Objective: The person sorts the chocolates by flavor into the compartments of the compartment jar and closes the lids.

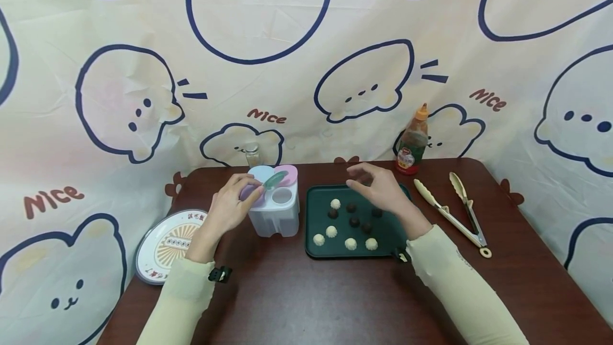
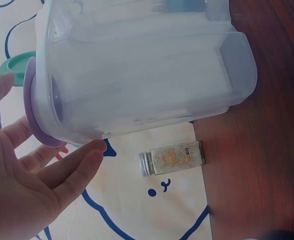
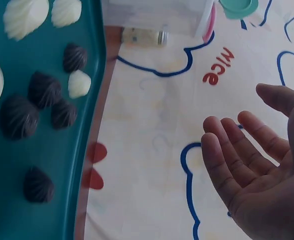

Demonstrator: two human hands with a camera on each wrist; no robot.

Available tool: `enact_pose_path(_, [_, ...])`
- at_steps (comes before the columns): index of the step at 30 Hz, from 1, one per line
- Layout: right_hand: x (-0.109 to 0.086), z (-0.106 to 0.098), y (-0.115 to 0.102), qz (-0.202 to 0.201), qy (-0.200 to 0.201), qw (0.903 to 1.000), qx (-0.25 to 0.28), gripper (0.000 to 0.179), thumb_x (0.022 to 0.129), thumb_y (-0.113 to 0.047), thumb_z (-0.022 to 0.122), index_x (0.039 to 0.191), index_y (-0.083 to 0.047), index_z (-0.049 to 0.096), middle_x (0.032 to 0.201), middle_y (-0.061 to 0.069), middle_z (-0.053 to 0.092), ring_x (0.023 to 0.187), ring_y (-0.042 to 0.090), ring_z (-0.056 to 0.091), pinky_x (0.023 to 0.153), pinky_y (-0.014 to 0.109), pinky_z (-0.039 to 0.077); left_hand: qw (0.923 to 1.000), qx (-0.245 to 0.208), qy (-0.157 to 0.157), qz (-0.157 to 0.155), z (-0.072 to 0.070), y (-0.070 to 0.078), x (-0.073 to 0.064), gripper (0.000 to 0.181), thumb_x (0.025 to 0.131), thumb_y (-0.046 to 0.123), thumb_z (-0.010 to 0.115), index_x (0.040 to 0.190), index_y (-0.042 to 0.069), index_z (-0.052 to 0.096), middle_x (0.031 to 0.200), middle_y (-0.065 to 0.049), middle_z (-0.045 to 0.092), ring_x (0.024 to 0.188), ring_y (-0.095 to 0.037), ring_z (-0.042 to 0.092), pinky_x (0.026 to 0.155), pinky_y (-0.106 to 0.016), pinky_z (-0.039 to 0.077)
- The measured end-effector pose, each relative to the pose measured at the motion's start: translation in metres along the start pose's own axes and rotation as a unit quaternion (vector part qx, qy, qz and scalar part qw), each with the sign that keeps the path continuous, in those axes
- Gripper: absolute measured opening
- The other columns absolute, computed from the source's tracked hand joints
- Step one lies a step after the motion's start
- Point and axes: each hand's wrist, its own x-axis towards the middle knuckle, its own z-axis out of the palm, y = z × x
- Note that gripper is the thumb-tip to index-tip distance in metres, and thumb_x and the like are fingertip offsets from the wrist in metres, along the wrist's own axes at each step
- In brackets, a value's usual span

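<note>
In the head view my left hand pinches a green lid above a clear multi-compartment storage box. The front right opening of the box is uncovered. Blue, pink and purple lids cover its other openings. The left wrist view has the thumb at the green lid's edge, with part of the fingers hidden behind the purple lid. My right hand, empty and with fingers loosely bent, hovers over the far right part of a dark green tray.
Several white swirled sweets and dark ones lie on the tray. Tongs and a sauce bottle are to the right. Behind the box stands a seasoning jar; a stack of plates sits at the left edge.
</note>
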Motion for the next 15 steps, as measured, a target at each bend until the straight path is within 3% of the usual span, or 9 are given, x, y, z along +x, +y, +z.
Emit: enact_pose_path(15, [-0.022, -0.038, 0.035, 0.046, 0.041, 0.9972, -0.042, 0.043, 0.096, -0.047, 0.063, 0.127, -0.018, 0.065, 0.116, 0.008, 0.072, 0.102, 0.026, 0.069, 0.079, 0.041, 0.055, 0.9999, 0.002, -0.001, -0.013, 0.004, 0.000, 0.001, 0.061, 0.096, 0.069, 0.041, 0.130, 0.022, 0.059, 0.155, -0.010, 0.040, 0.143, -0.040, 0.038, 0.112, -0.074, 0.021])
